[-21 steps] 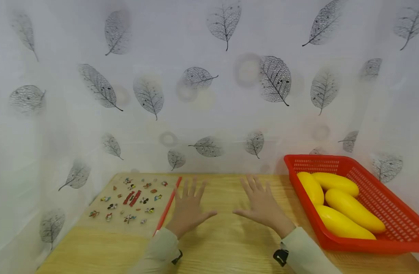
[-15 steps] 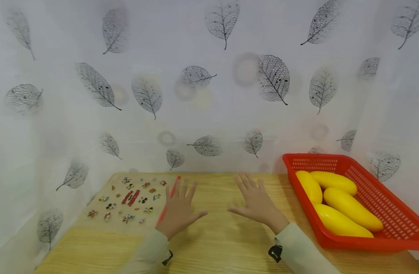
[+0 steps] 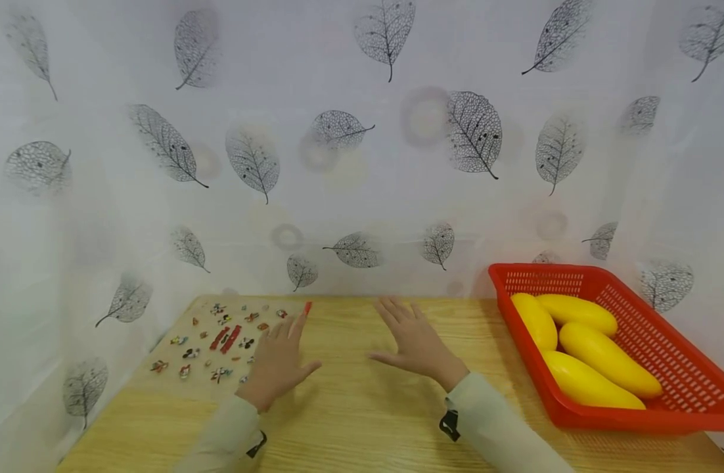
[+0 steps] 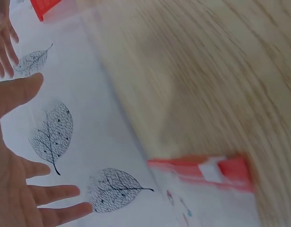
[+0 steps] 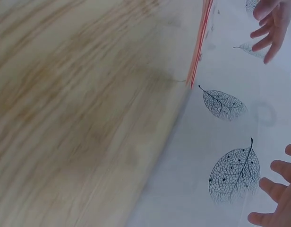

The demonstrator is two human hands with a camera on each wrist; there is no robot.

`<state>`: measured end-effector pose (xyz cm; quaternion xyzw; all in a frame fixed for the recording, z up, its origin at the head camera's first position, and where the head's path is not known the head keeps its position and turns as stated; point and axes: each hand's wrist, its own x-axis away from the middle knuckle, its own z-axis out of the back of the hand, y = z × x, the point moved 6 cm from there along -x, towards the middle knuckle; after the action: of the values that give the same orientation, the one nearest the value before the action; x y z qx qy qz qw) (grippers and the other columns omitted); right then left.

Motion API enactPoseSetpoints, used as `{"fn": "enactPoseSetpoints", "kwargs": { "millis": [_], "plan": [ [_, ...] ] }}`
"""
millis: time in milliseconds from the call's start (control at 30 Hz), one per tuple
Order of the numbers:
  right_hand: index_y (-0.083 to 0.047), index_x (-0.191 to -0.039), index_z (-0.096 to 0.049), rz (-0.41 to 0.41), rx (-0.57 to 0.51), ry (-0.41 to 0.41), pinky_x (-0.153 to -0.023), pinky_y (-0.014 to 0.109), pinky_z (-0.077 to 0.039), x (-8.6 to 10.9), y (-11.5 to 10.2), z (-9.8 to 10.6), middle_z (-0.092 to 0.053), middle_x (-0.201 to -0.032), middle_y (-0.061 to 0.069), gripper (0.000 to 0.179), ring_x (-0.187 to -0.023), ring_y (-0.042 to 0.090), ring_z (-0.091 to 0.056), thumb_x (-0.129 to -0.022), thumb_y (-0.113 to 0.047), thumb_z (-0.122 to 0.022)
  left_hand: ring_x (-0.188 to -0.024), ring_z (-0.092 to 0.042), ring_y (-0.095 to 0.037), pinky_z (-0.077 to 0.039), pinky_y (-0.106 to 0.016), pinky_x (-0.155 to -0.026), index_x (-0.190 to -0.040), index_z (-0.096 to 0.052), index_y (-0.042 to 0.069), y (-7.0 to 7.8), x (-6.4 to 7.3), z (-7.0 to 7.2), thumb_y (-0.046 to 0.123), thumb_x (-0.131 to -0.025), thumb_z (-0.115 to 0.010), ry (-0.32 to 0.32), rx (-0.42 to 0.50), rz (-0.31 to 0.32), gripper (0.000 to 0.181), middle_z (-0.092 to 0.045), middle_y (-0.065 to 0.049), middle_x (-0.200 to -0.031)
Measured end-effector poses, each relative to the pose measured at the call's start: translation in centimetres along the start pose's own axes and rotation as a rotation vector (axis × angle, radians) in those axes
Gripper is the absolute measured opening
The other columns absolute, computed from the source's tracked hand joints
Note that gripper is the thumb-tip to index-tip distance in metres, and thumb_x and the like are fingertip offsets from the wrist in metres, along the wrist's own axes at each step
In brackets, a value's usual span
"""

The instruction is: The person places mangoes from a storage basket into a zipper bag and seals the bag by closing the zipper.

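My left hand (image 3: 279, 361) hovers over the right part of a see-through plastic pouch (image 3: 179, 361) printed with small cartoon figures, fingers spread and holding nothing. It hides most of the pouch's red edge strip (image 3: 307, 307); the left wrist view shows a white piece (image 4: 211, 170) on that strip. To the right, above the middle of the wooden table, is my right hand (image 3: 418, 345), its fingers straight and thumb pointing left. Nothing is in that hand either. In the right wrist view its fingertips (image 5: 273, 189) show at the right edge.
A red plastic basket (image 3: 565, 420) stands at the right of the wooden table (image 3: 350, 420). Several long, smooth yellow fruits (image 3: 610, 358) lie inside it. Behind the table hangs a pale curtain (image 3: 362, 190) with a dark leaf print, which also runs along the left side.
Both hands have moved left, the left one from beside the red strip to over the pouch. Pouch and basket have stayed in place.
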<state>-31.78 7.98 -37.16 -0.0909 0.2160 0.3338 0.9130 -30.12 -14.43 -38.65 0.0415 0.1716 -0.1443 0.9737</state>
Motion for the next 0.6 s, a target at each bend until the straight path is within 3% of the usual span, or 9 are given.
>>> {"fn": "enactPoseSetpoints", "kwargs": {
  "millis": [167,300,433,600],
  "plan": [
    [-0.007,-0.144,-0.034,0.059,-0.020,-0.002,-0.106,0.059,-0.031,-0.9,-1.0,-0.6,-0.041,-0.146,0.011,0.084,-0.136,0.031,-0.039,-0.080,-0.053,-0.064,-0.107,-0.058,-0.037,-0.046,-0.050,-0.094,-0.132,-0.045,-0.003,-1.4,0.5,-0.5,0.045,-0.079,-0.069,-0.067,-0.060,0.022,0.075,-0.059,-0.021,-0.118],
    [-0.007,-0.141,-0.039,0.115,-0.041,-0.001,-0.106,0.057,-0.034,-1.3,-1.8,-1.3,-0.046,-0.143,0.010,0.077,-0.133,0.029,-0.043,-0.081,-0.048,-0.064,-0.088,-0.064,-0.032,-0.052,-0.046,-0.079,-0.113,-0.058,-0.004,-2.2,0.9,-0.7,0.038,-0.079,-0.071,-0.125,-0.078,0.041,0.056,-0.065,-0.018,-0.099],
    [-0.009,-0.140,-0.041,0.152,-0.050,-0.004,-0.106,0.056,-0.034,-1.6,-2.7,-1.7,-0.049,-0.140,0.007,0.072,-0.129,0.027,-0.047,-0.083,-0.046,-0.064,-0.066,-0.060,-0.022,-0.052,-0.038,-0.062,-0.097,-0.060,0.000,-2.9,0.9,-1.2,0.034,-0.077,-0.073,-0.159,-0.073,0.056,0.042,-0.062,-0.010,-0.079],
    [-0.010,-0.137,-0.044,0.185,-0.055,0.006,-0.106,0.053,-0.036,-1.9,-3.5,-1.6,-0.053,-0.136,0.005,0.067,-0.126,0.024,-0.051,-0.083,-0.043,-0.065,-0.054,-0.053,-0.017,-0.047,-0.033,-0.050,-0.089,-0.060,0.001,-3.8,0.8,-2.2,0.030,-0.076,-0.074,-0.195,-0.040,0.070,0.035,-0.058,-0.006,-0.067]
  ]
}}
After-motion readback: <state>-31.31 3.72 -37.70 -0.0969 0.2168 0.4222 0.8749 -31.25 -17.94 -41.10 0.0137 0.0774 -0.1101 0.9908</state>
